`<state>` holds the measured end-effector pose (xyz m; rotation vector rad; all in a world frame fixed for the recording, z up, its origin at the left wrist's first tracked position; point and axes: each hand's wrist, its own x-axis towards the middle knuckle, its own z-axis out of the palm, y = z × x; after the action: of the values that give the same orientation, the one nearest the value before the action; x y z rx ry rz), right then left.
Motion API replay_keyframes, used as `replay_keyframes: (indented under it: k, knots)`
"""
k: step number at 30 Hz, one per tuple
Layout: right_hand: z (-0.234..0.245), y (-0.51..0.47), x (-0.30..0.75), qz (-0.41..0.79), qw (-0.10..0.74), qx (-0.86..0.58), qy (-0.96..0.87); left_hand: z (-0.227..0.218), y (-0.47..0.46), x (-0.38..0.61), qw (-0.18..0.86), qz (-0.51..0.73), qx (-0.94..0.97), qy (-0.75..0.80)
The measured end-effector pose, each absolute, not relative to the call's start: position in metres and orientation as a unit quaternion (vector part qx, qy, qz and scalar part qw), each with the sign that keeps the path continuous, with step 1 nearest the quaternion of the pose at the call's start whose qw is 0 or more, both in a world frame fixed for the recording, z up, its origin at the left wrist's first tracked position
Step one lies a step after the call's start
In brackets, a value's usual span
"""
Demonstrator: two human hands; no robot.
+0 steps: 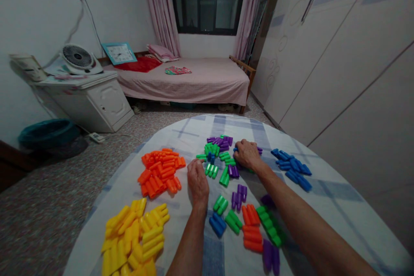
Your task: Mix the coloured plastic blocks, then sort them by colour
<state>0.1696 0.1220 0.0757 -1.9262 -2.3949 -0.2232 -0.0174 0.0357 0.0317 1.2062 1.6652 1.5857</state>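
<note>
My right hand (247, 154) reaches into the mixed pile on the round table, its fingers closed at a blue plastic block (235, 149) that shows at the fingertips. Purple pieces peek out beyond that hand. My left hand (198, 181) rests on the cloth with nothing seen in it, its fingers loosely extended beside a green ridged block (211, 170). Between the hands lie green blocks (224, 177), purple blocks (233, 171) and a small blue piece (211, 157). More purple blocks (223, 142) sit at the pile's far side.
Orange blocks (160, 170) are heaped left of my left hand, yellow blocks (134, 237) nearer. Blue blocks (291, 166) lie at the right. A mixed group with orange blocks (252, 233) lies in front. Beyond the table stand a bed (207, 77) and a white cabinet (110, 103).
</note>
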Motion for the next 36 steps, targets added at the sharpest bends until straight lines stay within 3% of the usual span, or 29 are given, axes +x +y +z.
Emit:
replay_keyframes:
  k: [9, 15, 22, 29, 36]
  knots:
    - [0.075, 0.103, 0.162, -0.087, 0.070, -0.624, -0.774, 0.033, 0.036, -0.015, 0.256, 0.604, 0.437, 0.615]
    - [0.086, 0.089, 0.127, 0.035, 0.207, -0.536, -0.818, 0.032, 0.037, -0.016, 0.260, 0.599, 0.447, 0.612]
    - [0.077, 0.074, 0.088, 0.050, 0.141, -0.485, -0.862, 0.027, 0.040, -0.017, 0.261, 0.605, 0.443, 0.608]
    - [0.072, 0.072, 0.086, 0.035, 0.143, -0.511, -0.847, 0.029, 0.039, -0.017, 0.263, 0.598, 0.444, 0.613]
    - [0.073, 0.067, 0.109, 0.132, 0.306, -0.475, -0.814, 0.030, 0.036, -0.018, 0.271, 0.584, 0.454, 0.615]
